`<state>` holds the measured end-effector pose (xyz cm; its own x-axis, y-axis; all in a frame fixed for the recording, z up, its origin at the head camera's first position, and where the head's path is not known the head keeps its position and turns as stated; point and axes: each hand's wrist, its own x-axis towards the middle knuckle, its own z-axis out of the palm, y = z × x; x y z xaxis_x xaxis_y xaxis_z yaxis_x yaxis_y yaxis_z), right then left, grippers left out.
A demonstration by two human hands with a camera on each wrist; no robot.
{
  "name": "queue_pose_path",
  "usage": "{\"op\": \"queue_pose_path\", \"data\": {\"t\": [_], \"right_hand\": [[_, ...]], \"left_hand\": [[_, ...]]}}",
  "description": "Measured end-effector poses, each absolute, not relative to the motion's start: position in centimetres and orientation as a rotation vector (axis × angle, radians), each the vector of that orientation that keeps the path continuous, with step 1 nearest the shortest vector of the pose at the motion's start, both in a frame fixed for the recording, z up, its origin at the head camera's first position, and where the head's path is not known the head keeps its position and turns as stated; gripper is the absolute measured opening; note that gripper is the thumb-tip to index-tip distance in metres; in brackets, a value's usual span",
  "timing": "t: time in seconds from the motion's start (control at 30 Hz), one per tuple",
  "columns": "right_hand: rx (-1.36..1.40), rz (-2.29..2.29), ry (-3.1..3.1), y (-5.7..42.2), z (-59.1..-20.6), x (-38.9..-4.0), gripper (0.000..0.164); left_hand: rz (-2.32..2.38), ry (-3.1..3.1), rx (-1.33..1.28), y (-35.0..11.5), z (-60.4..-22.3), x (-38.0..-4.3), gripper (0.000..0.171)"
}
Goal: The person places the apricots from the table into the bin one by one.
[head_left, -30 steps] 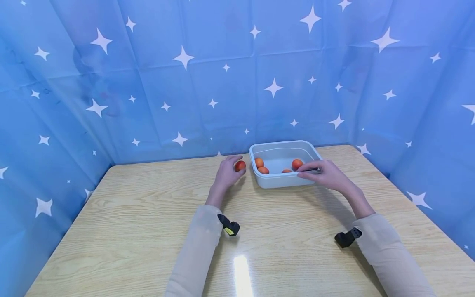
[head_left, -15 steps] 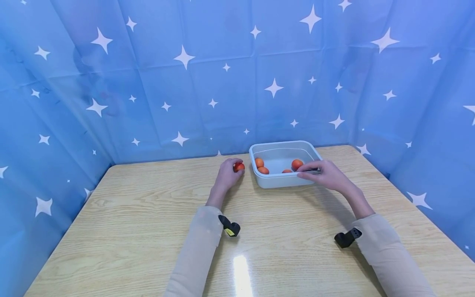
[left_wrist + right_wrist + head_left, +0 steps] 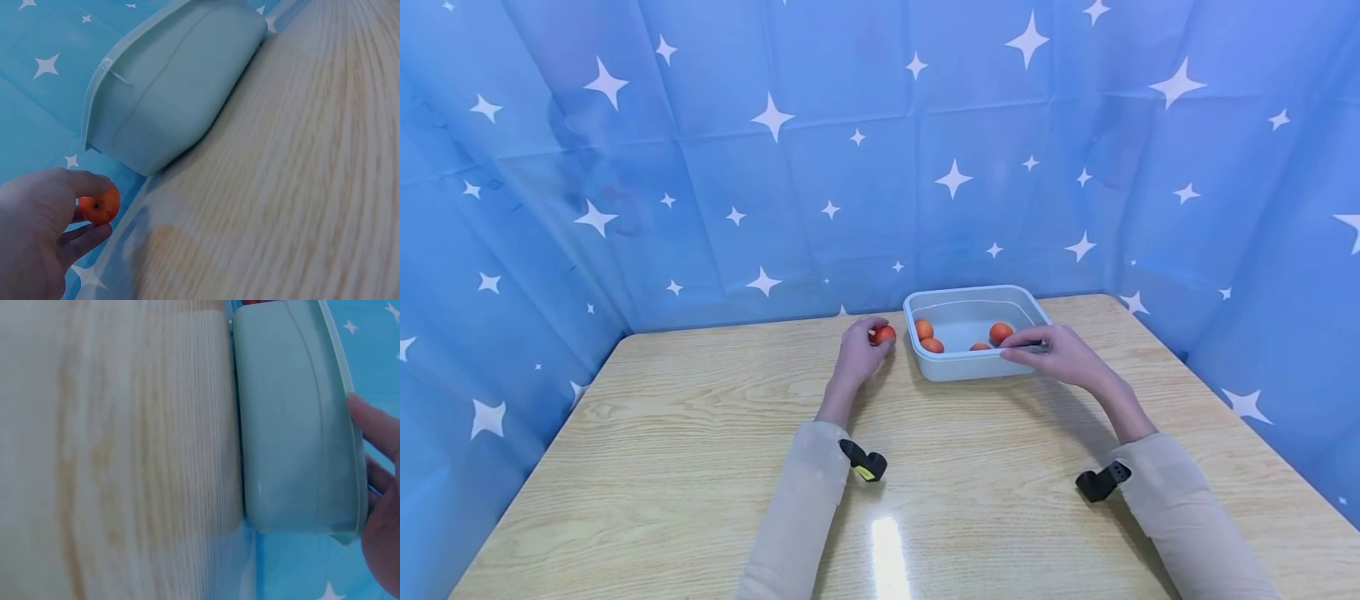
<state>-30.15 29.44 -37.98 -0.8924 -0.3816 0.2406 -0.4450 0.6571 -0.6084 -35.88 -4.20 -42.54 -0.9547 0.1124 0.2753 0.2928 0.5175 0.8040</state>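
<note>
My left hand [image 3: 859, 354] holds a small orange-red round fruit [image 3: 886, 334], just left of a pale blue plastic box [image 3: 962, 367]. In the left wrist view the thumb lies over this fruit [image 3: 106, 203] and the fingers curl under it; a dark dot marks its end. At the box's front right corner, my right hand [image 3: 1060, 357] pinches the rim. The right wrist view shows the thumb against the outer wall of the box [image 3: 287, 425], with other fingers partly hidden behind the rim. Several similar orange-red fruits [image 3: 1001, 332] lie inside, one partly hidden by the front wall.
The box stands near the back edge of a light wooden table [image 3: 700, 467]. Behind it hangs a blue curtain [image 3: 850, 208] with white stars, which also runs along both sides. A small black camera [image 3: 1102, 482] sits on each wrist.
My left fingers have closed in round the fruit, and hand and fruit have shifted only slightly. The right hand and the box have stayed in place.
</note>
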Motion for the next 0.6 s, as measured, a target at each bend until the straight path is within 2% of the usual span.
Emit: {"op": "queue_pose_path", "data": {"t": [0.2,0.6], "right_hand": [[0.689,1.054,-2.774,29.5,-38.0,-30.2,0.023],[0.705,1.040,-2.768,29.5,-38.1,-30.2,0.021]], "left_hand": [[-1.505,-2.527,-0.303,-3.9,-41.8,-35.6,0.039],[-1.592,-2.354,-0.350,-3.0,-39.9,-34.7,0.033]]}}
